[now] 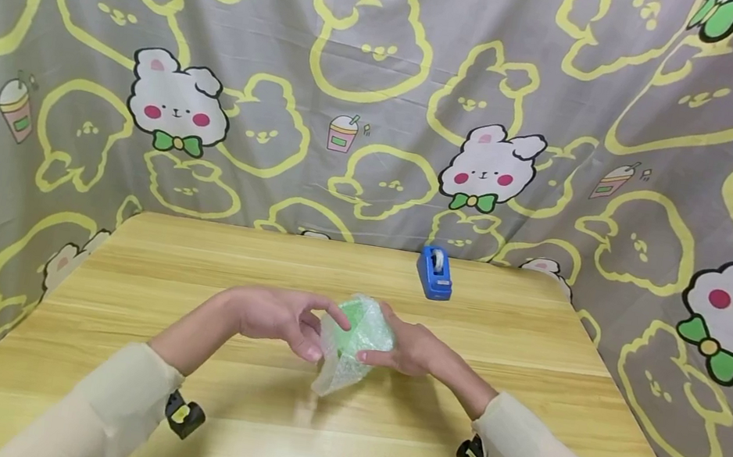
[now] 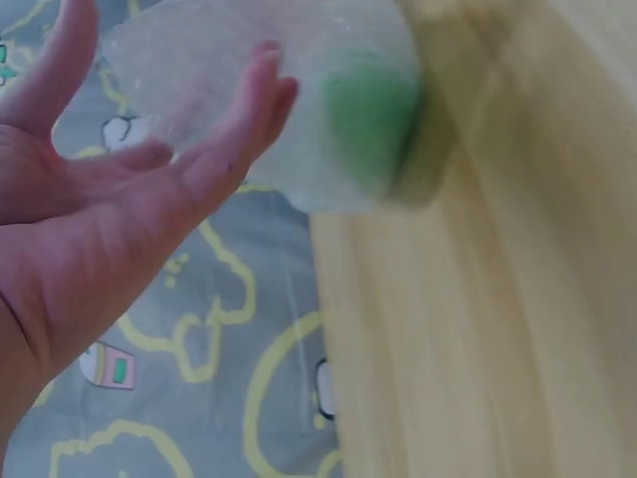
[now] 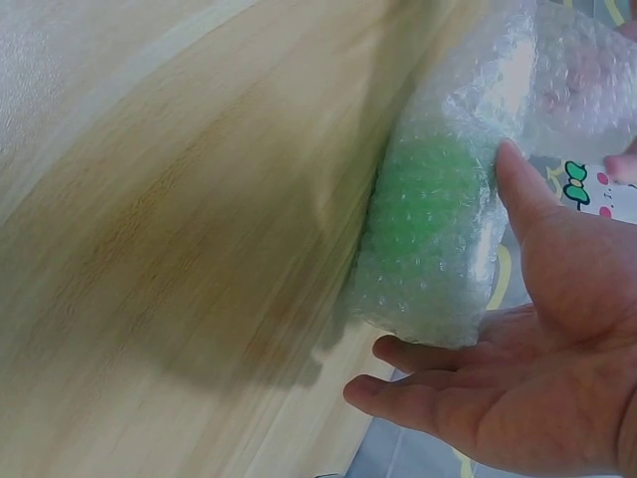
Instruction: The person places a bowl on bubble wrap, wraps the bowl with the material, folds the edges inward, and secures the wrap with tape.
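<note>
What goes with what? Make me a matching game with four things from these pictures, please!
Things:
1. Tape dispenser
2. Bubble wrap
3. Green thing
4. Curtain

Clues:
A. Inside the see-through wrapping
B. Grey with yellow outlines and bunnies
C. Blue, near the far edge of the table
D. See-through and bumpy

Right pairs: 1-C, 2-D, 3-A, 4-B
</note>
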Tool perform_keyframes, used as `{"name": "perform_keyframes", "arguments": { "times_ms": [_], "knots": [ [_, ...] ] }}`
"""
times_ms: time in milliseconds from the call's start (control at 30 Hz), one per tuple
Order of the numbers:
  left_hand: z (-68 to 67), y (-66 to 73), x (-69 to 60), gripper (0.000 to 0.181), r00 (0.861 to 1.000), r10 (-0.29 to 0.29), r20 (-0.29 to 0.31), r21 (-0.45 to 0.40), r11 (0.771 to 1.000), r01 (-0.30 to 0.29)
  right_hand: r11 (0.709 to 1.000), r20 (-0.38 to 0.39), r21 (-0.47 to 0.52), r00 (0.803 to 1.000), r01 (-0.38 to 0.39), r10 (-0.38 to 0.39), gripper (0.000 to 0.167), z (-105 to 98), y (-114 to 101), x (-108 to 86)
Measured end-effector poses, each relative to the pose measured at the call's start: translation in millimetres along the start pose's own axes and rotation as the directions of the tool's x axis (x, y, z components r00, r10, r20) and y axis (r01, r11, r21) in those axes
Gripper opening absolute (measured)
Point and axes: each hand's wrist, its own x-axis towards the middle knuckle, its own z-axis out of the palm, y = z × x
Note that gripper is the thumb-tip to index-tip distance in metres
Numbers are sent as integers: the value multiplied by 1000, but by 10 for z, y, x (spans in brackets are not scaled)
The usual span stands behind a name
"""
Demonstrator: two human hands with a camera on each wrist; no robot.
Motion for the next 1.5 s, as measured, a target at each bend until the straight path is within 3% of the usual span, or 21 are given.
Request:
{"name": "perform_keyframes", "arguments": {
  "times_ms": [67,133,200,267,367,533,567,600,700,767,867,933,1067,1233,1367,1500],
  "knots": [
    [10,55,-9,75,1000,-19,15,51,999,18,1000,1,4,1000,-4,4,107,-2,-8,0],
    [49,101,-1,62,1000,-17,-20,140,990,20,1000,3,7,1000,-7,7,108,-3,-16,-1],
    [108,147,28,44,996,17,-91,266,964,8,1000,5,11,1000,-7,7,108,-3,-19,0],
    [174,196,67,23,982,61,-179,399,917,16,1000,8,17,1000,-6,5,108,-3,-20,1],
    [253,282,148,3,946,138,-294,560,827,53,1000,10,20,1000,-1,1,107,-4,-17,3],
    [312,401,322,9,858,278,-431,752,636,172,1000,13,26,1000,1,-1,107,-6,-7,6],
    [313,414,364,10,840,304,-450,769,610,191,999,13,33,1000,2,-2,107,-6,-3,6],
    [311,422,406,11,824,321,-466,774,600,204,999,12,40,1000,3,-3,107,-8,0,5],
    [284,413,529,12,787,361,-500,775,592,221,999,5,53,1000,12,-12,105,-16,2,2],
    [258,392,609,13,766,379,-519,768,600,223,999,1,52,1000,16,-16,104,-21,1,-2],
    [206,337,732,14,752,397,-526,760,616,207,999,1,40,1000,15,-15,104,-27,3,-12],
    [165,289,816,16,757,403,-514,763,618,190,999,3,34,1000,10,-10,105,-26,3,-20],
    [90,188,955,17,784,390,-483,768,619,165,1000,6,29,1000,-6,6,106,-19,0,-29],
    [31,97,1063,14,808,319,-496,732,653,193,1000,0,16,1000,-10,10,104,-5,4,-26],
    [2,36,1122,17,807,286,-517,705,677,212,1000,-7,6,1000,-2,2,102,-4,1,-14],
    [-4,-16,1139,17,788,305,-535,693,692,202,1000,-7,20,1000,7,-7,103,-5,-6,-6]
  ]
}}
